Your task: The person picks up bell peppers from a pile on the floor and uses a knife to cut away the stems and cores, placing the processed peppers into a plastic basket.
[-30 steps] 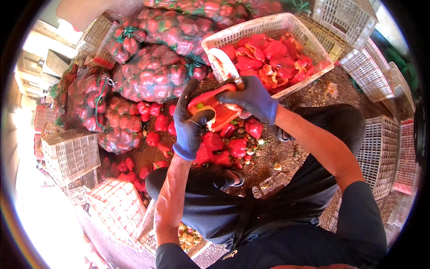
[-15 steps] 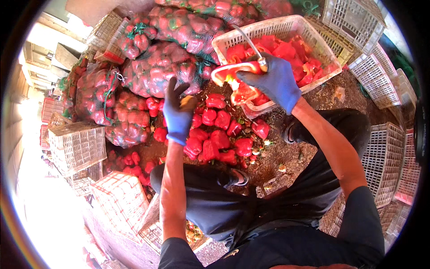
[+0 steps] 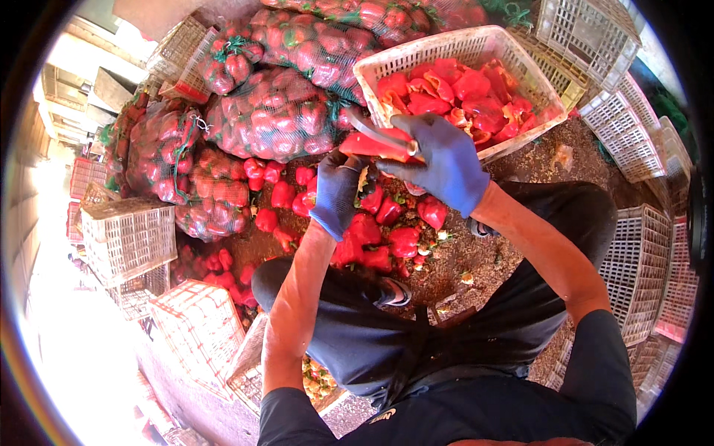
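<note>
My right hand (image 3: 446, 160), in a blue glove with dark grey palm, is closed around a knife with a curved metal blade (image 3: 375, 132). The same fingers hold a cut-open red bell pepper (image 3: 372, 144) against it. My left hand (image 3: 336, 189), gloved alike, has its fingers curled at the pepper's left end; its fingertips are partly hidden. Beneath both hands, whole red bell peppers (image 3: 364, 229) lie in a loose pile on the ground. Just beyond my right hand stands a white plastic crate (image 3: 547, 89) of cut red pepper pieces (image 3: 470, 85).
Mesh sacks (image 3: 271, 115) full of red peppers are heaped at the far left. Plastic crates (image 3: 128, 241) stand at the left, with more stacked crates (image 3: 636, 260) at the right. Pepper scraps (image 3: 320, 383) fill a container by my left leg. Seeds and trimmings litter the ground.
My left hand has moved right and up from open air to the pepper, its fingers closing there. The right hand has lowered slightly, with the knife blade tilting down to the left across the pepper.
</note>
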Demonstrator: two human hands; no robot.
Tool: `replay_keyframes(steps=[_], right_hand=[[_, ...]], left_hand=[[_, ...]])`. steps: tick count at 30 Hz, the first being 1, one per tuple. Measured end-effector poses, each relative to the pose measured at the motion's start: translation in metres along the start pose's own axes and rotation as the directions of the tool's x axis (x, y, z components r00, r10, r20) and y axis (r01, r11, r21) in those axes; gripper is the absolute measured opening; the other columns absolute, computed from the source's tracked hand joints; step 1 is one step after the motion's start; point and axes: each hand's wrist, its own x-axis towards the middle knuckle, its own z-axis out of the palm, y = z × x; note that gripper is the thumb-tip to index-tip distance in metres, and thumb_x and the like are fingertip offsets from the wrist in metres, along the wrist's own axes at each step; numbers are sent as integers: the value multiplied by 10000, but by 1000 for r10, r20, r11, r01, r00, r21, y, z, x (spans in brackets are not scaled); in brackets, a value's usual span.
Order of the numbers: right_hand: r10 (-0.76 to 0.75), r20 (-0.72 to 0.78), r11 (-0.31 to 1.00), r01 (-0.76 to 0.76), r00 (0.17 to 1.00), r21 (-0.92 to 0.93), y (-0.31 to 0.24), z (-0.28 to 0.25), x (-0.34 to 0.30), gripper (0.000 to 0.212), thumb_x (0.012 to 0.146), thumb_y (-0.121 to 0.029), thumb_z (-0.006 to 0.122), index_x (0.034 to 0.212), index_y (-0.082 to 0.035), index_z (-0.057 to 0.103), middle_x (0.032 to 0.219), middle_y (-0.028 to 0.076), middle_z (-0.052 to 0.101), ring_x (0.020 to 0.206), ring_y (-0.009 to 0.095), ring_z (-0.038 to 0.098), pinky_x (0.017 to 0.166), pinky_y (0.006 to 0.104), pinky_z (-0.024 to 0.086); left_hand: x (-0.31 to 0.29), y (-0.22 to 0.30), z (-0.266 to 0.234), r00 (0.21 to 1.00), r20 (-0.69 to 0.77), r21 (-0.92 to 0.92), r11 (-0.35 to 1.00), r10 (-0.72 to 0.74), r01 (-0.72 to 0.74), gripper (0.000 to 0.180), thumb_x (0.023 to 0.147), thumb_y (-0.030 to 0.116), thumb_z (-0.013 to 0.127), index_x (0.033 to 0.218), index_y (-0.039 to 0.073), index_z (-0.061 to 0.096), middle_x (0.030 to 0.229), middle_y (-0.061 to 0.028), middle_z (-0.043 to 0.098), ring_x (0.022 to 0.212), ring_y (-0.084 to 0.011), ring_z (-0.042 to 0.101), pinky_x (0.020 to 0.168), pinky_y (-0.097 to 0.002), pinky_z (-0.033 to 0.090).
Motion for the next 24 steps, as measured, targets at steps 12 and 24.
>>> replay_keyframes(steps=[12,24], right_hand=[[1,-240,834,-133,971,-536,89,-69,54,591,869,-502,807,1219,-40,694,1013,159,741,753,266,705,662,359,557],[169,-197,976,-191,966,-102,37,-75,64,198,891,-180,778,999,-28,713,878,124,733,816,252,707,741,380,551]], left_hand=[[-32,67,-38,955,-41,121,950,294,-288,244,969,78,631,1190,3,702,899,-80,723,674,-133,656,577,-257,515],[-301,41,-310,943,-313,922,201,-114,330,322,951,328,719,1004,21,801,852,-53,763,731,-120,671,703,-319,531]])
